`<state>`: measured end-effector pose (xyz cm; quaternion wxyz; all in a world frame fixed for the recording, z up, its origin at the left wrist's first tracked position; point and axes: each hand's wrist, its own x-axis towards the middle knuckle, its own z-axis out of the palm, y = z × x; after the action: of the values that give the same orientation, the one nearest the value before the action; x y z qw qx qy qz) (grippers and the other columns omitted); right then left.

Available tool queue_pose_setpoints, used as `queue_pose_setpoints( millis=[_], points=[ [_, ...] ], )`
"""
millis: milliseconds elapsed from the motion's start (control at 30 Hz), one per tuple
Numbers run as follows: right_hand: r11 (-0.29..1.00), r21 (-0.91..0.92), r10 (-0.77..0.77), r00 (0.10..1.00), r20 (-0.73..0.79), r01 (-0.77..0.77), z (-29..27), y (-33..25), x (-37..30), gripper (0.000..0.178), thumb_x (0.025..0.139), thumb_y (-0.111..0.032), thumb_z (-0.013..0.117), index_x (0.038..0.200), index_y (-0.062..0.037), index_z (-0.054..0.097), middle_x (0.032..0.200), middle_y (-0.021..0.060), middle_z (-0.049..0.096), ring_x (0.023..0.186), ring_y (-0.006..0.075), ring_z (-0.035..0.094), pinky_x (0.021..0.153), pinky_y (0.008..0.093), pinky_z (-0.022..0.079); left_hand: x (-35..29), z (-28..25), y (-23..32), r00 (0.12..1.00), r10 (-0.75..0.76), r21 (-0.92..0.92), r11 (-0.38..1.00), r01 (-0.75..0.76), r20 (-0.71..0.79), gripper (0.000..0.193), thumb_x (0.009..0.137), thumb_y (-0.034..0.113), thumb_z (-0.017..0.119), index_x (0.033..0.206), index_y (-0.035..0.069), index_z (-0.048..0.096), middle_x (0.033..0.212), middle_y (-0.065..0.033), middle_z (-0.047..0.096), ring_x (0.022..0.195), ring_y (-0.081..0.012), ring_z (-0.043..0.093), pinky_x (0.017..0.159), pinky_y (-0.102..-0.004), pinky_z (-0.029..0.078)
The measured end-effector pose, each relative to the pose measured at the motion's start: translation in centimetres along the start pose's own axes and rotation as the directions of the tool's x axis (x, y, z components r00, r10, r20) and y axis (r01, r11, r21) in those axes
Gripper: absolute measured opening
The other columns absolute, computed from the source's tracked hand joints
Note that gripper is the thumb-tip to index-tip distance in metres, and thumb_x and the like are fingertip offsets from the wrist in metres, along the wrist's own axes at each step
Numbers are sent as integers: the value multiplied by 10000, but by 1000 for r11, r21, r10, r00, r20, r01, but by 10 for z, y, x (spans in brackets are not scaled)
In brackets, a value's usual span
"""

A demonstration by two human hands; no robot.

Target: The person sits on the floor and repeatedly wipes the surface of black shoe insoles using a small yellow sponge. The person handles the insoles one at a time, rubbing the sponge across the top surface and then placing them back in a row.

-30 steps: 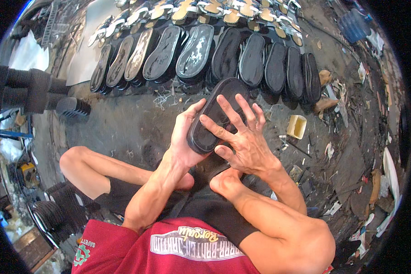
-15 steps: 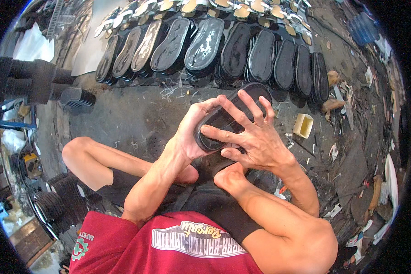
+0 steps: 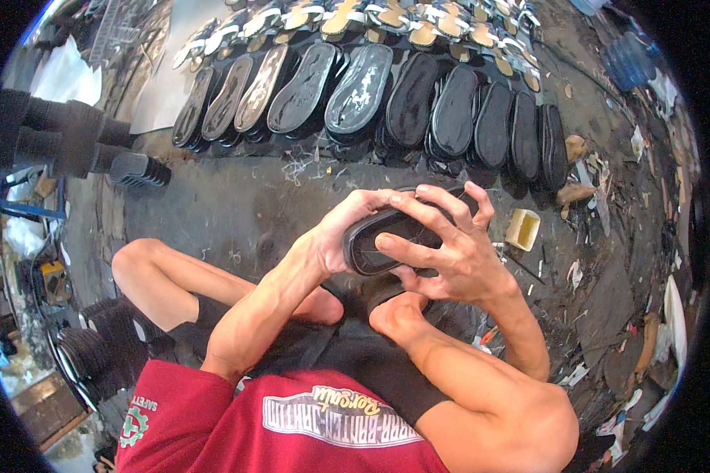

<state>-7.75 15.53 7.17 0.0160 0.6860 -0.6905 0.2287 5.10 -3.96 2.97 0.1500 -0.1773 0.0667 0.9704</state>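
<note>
Between my two hands, above my lap, is a black shoe sole [image 3: 368, 251] with a raised rim. My left hand [image 3: 345, 229] grips its left end, thumb underneath and fingers along the far edge. From the right, my right hand [image 3: 457, 248] spans the sole with its fingers bent over the top and its thumb at the near edge. The fingers cover much of the sole's middle. Just beyond my hands, a row of stacked black soles [image 3: 454, 110] lies on the floor, some with a glossy top.
Sandals with white straps [image 3: 343, 17] lie behind the row of soles. A small yellowish container [image 3: 523, 229] stands on the floor at right, among scraps. More black soles [image 3: 136, 169] are stacked at left. A blue water jug [image 3: 629, 65] lies far right.
The sole has tilted and come slightly nearer to me, both hands moving with it and keeping hold. The view has shifted a little.
</note>
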Motion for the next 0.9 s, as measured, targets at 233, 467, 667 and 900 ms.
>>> queue_pose_setpoints(
  millis=[233,467,667,900],
  points=[
    [965,85,260,934,-244,-247,-9,-2,8,907,708,-409,913,1555,-296,607,1336,-21,680,1270,215,587,1244,571,163,9,10,-13,972,218,442,883,-160,-84,777,1101,737,302,1489,141,613,1437,-78,691,1328,-225,644,1137,-476,508],
    [912,189,408,848,-338,-363,-5,-10,30,1063,707,-447,919,1641,-159,503,1216,-17,702,1106,229,556,1136,530,266,27,22,-38,660,688,615,390,-686,300,1034,1040,772,448,1740,71,149,1594,-135,465,1464,-251,488,1236,-428,356],
    [881,110,474,861,-187,-461,-18,-18,32,913,919,-710,678,1667,-225,476,1503,105,574,1315,318,491,1171,573,238,33,50,-31,632,773,365,576,-731,46,682,1166,575,271,1540,49,489,1337,-85,676,1235,-208,650,1129,-389,480],
    [869,61,494,865,-89,-491,-1,-27,25,743,1083,-693,372,1699,-280,417,1806,196,187,1595,471,210,1230,670,122,36,49,-36,591,803,408,515,-754,79,700,1150,591,249,1495,47,523,1319,-87,642,1276,-224,603,1139,-392,448]
  ],
)
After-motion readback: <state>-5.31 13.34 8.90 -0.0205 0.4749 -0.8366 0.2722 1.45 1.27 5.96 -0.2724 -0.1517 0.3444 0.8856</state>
